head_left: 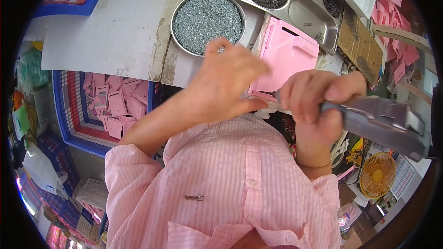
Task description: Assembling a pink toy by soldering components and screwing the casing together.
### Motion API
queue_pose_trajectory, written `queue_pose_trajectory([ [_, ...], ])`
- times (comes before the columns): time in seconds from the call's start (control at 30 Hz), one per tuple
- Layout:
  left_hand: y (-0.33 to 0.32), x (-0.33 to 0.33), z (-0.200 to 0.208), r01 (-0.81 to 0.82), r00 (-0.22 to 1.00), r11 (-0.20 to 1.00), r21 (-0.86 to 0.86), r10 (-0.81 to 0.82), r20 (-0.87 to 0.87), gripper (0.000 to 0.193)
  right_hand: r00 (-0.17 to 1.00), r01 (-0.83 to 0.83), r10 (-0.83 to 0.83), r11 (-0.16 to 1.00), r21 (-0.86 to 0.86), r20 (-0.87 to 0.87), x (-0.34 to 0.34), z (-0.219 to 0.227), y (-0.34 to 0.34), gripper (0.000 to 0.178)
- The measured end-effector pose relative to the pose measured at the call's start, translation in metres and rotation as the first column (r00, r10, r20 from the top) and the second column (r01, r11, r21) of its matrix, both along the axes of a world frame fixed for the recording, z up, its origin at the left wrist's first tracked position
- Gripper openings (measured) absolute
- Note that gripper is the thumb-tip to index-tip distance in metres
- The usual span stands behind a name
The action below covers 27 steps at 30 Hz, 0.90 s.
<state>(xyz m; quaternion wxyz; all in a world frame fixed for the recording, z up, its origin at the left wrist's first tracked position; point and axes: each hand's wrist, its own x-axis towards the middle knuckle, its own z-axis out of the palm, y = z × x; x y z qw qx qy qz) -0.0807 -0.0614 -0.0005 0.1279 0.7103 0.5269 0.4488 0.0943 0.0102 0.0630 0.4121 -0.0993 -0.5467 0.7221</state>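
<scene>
My table [115, 32] holds a round bowl of silver screws [207, 16] and a metal tray [300, 0] with dark screws. A blue basket [69, 110] of pink parts sits at my left. The pink case [288, 53] lies on the table, just past my hands. My right hand [314, 106] is clenched around the grey power screwdriver [383, 122], its tip at the case's edge. My left hand [226, 78] pinches one small screw [221, 49]. I think the screw could drop, or the tip could slip. My left hand hides part of the case.
</scene>
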Motion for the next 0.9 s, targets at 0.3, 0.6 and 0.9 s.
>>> queue_pose_trajectory([
  [0.3,0.062,-0.026,-0.009,-0.074,0.996,0.997,0.026,0.073,0.048,0.032,0.985,-0.008,-0.025,0.982,0.190,0.173,-0.002,-0.026,-0.020,0.028],
  [0.6,0.138,0.048,-0.006,0.245,0.856,0.968,-0.049,-0.240,-0.458,0.033,0.977,-0.174,0.137,0.953,0.248,0.162,-0.006,-0.017,-0.001,0.023],
  [0.9,-0.100,-0.108,0.002,-0.775,0.623,0.601,0.196,0.779,0.074,0.052,0.765,-0.114,0.105,0.993,0.027,-0.635,0.066,0.086,0.030,0.025],
])
